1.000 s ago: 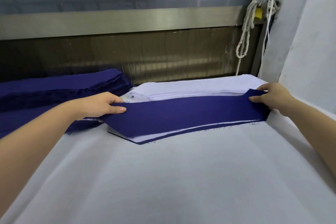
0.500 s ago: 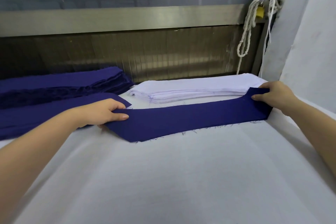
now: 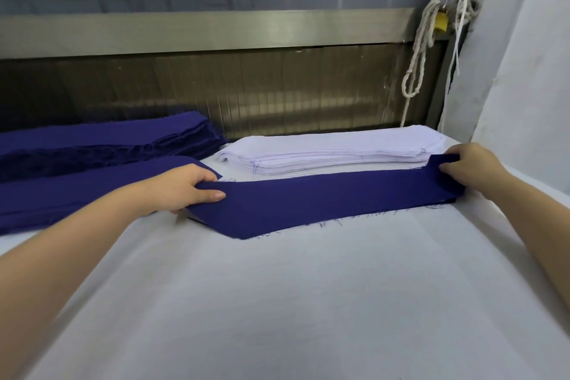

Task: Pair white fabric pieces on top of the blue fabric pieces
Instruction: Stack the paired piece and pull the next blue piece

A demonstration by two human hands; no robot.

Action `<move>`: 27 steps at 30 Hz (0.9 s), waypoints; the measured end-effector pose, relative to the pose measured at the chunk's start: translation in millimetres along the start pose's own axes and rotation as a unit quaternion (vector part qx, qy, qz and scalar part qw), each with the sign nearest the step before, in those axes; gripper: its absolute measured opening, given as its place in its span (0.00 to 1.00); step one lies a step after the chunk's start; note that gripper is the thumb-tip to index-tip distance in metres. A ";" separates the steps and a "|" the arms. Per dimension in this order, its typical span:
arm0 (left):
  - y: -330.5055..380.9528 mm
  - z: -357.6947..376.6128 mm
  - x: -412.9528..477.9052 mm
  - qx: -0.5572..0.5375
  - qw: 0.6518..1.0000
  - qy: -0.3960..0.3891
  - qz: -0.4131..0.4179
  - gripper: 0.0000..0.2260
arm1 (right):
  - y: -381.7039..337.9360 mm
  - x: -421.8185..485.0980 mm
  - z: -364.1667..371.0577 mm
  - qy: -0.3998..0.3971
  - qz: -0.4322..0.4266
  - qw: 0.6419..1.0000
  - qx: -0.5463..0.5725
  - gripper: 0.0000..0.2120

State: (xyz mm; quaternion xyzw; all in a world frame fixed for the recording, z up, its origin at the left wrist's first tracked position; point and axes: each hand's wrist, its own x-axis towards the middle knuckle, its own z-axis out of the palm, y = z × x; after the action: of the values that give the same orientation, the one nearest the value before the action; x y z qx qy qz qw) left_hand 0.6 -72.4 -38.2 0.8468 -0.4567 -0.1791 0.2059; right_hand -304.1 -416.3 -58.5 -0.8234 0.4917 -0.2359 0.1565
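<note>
One long blue fabric strip (image 3: pixel 324 203) lies across the white-covered table (image 3: pixel 308 302), its near edge frayed. Two hands hold it, one at each end: the left hand (image 3: pixel 185 188) grips the left end with thumb on top and fingers curled under, and the right hand (image 3: pixel 472 166) pinches the right end. Just behind the strip sits one stack of white fabric pieces (image 3: pixel 327 151); the number of layers is too fine to count. To the left are two piles of blue fabric: a tall stack (image 3: pixel 123 139) at the back and a flatter pile (image 3: pixel 77 191) nearer, partly under the left forearm. A knotted white rope (image 3: pixel 416 55) hangs at upper right.
</note>
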 end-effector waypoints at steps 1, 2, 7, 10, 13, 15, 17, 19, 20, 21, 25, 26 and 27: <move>-0.9 1.2 0.6 0.011 1.000 0.002 0.007 0.10 | 1.2 0.4 0.0 0.000 -0.001 1.000 -0.001 0.06; -1.9 1.9 0.6 0.026 1.000 0.004 0.017 0.09 | 2.1 0.6 0.5 -0.001 -0.003 1.000 -0.002 0.05; -3.8 1.3 0.7 0.049 0.998 0.012 0.032 0.07 | 3.0 1.1 2.2 -0.001 -0.019 1.000 -0.018 0.03; -5.3 1.5 1.7 0.094 0.995 0.024 0.024 0.05 | 2.5 0.9 2.1 0.000 -0.035 0.998 -0.044 0.01; -7.2 2.2 1.8 0.109 0.993 0.041 0.015 0.07 | 2.9 0.6 0.7 -0.015 -0.038 0.996 -0.073 0.03; -8.1 2.6 2.0 0.123 0.991 0.051 0.020 0.10 | 1.9 0.6 -0.9 -0.041 -0.022 0.995 -0.088 0.08; -7.4 2.8 2.3 0.141 0.988 0.050 0.024 0.13 | 0.7 1.3 -1.7 -0.073 -0.001 0.992 -0.103 0.19; -5.4 2.5 2.8 0.145 0.988 0.045 0.019 0.14 | -1.3 1.4 -2.5 -0.096 0.016 0.989 -0.115 0.23; -4.0 2.1 2.8 0.144 0.989 0.042 0.013 0.13 | -2.5 1.0 -2.7 -0.103 0.019 0.987 -0.119 0.22; -2.1 1.7 2.8 0.144 0.989 0.038 0.007 0.11 | -3.5 0.7 -2.7 -0.108 0.021 0.987 -0.117 0.20; 4.9 0.3 2.4 0.161 0.987 0.010 -0.003 0.05 | -4.4 -2.4 -2.0 -0.109 0.021 0.992 -0.053 0.13; 5.8 0.4 1.4 0.156 0.988 0.008 -0.002 0.04 | -4.4 -3.4 -1.6 -0.107 0.016 0.993 -0.046 0.11; 5.7 0.8 0.0 0.143 0.990 0.011 -0.002 0.04 | -4.6 -4.1 -1.5 -0.103 0.010 0.994 -0.044 0.10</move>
State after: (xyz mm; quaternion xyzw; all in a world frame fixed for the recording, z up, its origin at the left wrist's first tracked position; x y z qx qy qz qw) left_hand -3.7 -75.4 -35.9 0.8702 -0.4739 -0.1027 0.0870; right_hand -303.2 -410.6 -55.9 -0.8443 0.4916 -0.1260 0.1722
